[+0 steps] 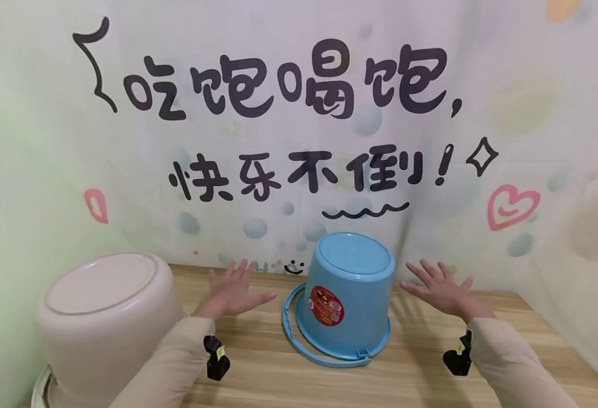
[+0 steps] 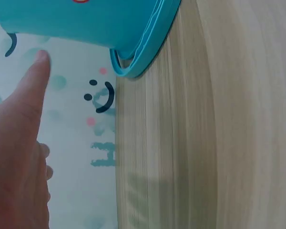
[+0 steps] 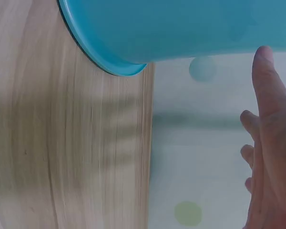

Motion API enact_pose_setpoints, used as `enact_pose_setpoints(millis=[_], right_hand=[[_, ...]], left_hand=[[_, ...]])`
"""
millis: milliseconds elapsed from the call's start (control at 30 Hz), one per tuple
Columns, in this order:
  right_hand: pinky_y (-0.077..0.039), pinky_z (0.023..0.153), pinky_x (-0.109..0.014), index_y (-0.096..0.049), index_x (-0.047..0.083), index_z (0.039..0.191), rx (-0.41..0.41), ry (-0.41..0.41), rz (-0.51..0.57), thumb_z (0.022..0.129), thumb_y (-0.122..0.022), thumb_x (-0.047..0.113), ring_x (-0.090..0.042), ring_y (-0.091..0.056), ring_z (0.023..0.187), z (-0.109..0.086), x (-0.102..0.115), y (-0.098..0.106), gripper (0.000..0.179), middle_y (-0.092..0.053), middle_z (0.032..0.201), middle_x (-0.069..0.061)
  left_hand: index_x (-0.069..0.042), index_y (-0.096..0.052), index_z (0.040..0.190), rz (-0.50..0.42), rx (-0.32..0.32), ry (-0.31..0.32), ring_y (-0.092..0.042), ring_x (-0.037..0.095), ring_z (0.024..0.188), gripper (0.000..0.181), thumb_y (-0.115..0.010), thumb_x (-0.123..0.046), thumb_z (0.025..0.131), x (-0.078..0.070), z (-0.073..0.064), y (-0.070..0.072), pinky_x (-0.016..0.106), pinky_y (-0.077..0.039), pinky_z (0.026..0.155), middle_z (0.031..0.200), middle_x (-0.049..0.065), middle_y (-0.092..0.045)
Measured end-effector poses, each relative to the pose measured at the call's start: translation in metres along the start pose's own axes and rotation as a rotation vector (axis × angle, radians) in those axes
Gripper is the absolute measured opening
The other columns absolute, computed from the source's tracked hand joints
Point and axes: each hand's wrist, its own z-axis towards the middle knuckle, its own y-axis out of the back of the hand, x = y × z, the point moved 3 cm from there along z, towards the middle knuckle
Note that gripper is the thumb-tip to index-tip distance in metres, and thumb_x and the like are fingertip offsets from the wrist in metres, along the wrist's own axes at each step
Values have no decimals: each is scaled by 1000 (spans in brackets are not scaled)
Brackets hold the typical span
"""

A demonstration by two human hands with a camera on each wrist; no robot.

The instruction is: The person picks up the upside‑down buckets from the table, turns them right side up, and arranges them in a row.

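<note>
A blue bucket [image 1: 365, 306] stands upside down on the wooden table, a red round label [image 1: 326, 306] on its side. Its blue handle [image 1: 289, 334] lies around the rim on the left and front. To the left of the bucket, my left hand [image 1: 234, 292] is held with fingers spread, apart from it. My right hand [image 1: 439, 289] is on the other side, fingers also spread, near the bucket but not gripping it. Both wrist views show the thumbs extended toward the blue wall of the bucket [image 3: 181, 28]; neither hand holds anything.
A larger pale pink bucket [image 1: 110, 317], also upside down, stands at the left beside my left forearm. The wooden table [image 1: 258, 357] ends at a printed cloth backdrop [image 1: 278, 238] with dark lettering. Side walls of cloth rise at left and right.
</note>
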Motion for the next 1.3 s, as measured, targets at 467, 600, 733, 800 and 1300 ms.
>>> enact_pose_setpoints(millis=[467,600,733,800,1300], right_hand=[[-48,77,-47,-63,-1,109,78,305,96,80,-71,24,-35,-58,94,-19,26,-32,39,-63,105,-15],[-48,75,-46,-66,0,103,119,328,122,78,-72,15,-33,-59,90,-26,33,-44,30,-65,100,-12],[-48,77,-46,-68,1,98,120,353,131,78,-70,8,-31,-60,92,-33,39,-55,21,-66,97,-9],[-48,77,-44,-69,3,94,112,366,131,77,-71,7,-29,-60,91,-36,41,-59,18,-66,94,-6],[-44,57,-24,-64,11,70,-18,434,74,69,-77,8,-5,-45,67,-31,42,-81,14,-50,76,5]], left_hand=[[2,-53,122,-264,178,-413,-47,31,115,57,-72,-30,79,-49,-21,-27,46,-38,93,122,14,-54],[0,-58,115,-299,244,-451,-52,23,108,47,-74,-23,77,-64,-27,-35,35,-42,89,114,7,-59],[-5,-62,110,-304,282,-449,-52,15,103,40,-75,-20,76,-76,-31,-45,28,-43,87,108,-1,-59],[-7,-64,108,-287,283,-456,-52,11,100,36,-75,-20,75,-80,-32,-49,26,-43,86,105,-4,-59],[-14,-65,94,-116,240,-490,-49,6,88,20,-74,-18,77,-102,-26,-63,22,-43,80,93,-7,-51]])
